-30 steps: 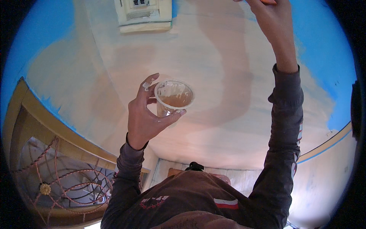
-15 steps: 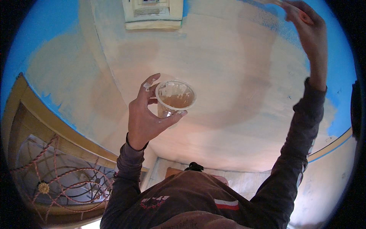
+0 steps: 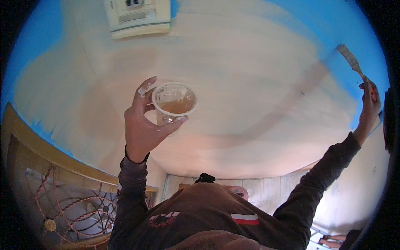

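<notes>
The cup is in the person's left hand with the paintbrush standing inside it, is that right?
Not quite: the head view shows the paintbrush in the right hand, apart from the cup. The cup is indeed in the left hand.

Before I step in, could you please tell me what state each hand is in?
Left hand: closed on the cup, holding it between thumb and fingers.
Right hand: closed, holding the brush by its handle.

Moderate light, glare on smooth pale wall (image 3: 346, 198) near right, soft curved shadow across broad beige-and-blue painted wall (image 3: 246, 71), fisheye bending edges into black corners.
</notes>
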A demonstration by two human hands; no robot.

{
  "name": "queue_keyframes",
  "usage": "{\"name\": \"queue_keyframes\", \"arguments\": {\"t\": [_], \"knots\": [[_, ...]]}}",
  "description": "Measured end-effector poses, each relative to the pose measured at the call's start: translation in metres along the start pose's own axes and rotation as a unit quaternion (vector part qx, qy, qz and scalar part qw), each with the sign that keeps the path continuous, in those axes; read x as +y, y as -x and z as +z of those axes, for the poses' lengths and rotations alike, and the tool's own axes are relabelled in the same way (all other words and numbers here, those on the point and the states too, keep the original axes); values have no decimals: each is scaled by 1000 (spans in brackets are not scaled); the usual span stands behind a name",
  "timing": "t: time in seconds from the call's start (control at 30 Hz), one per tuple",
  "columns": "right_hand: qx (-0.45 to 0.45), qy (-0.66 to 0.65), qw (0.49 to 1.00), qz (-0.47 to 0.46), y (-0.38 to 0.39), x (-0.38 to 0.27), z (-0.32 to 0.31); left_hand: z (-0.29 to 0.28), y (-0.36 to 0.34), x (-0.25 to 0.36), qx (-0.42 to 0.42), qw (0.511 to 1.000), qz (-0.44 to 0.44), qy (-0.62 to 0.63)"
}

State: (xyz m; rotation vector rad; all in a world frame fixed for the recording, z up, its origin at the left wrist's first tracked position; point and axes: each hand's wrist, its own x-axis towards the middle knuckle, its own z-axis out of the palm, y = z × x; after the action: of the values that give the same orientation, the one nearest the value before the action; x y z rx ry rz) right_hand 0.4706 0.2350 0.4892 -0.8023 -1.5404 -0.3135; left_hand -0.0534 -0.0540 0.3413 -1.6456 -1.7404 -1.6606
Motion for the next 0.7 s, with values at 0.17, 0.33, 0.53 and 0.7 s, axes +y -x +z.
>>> {"name": "queue_keyframes", "arguments": {"t": [0.17, 0.33, 0.53, 0.7], "knots": [[-33, -191, 979, 57, 65, -65, 48, 3, -2, -8, -21, 1000, -2, 12], [-208, -322, 920, 80, 136, -154, 123, 10, -4, -23, -32, 999, 15, 14], [-188, -363, 907, 102, 127, -149, 160, 6, 2, -28, -57, 998, -25, 18], [-45, -421, 896, 131, 59, -70, 127, 2, 1, -19, -47, 999, -14, 22]]}}
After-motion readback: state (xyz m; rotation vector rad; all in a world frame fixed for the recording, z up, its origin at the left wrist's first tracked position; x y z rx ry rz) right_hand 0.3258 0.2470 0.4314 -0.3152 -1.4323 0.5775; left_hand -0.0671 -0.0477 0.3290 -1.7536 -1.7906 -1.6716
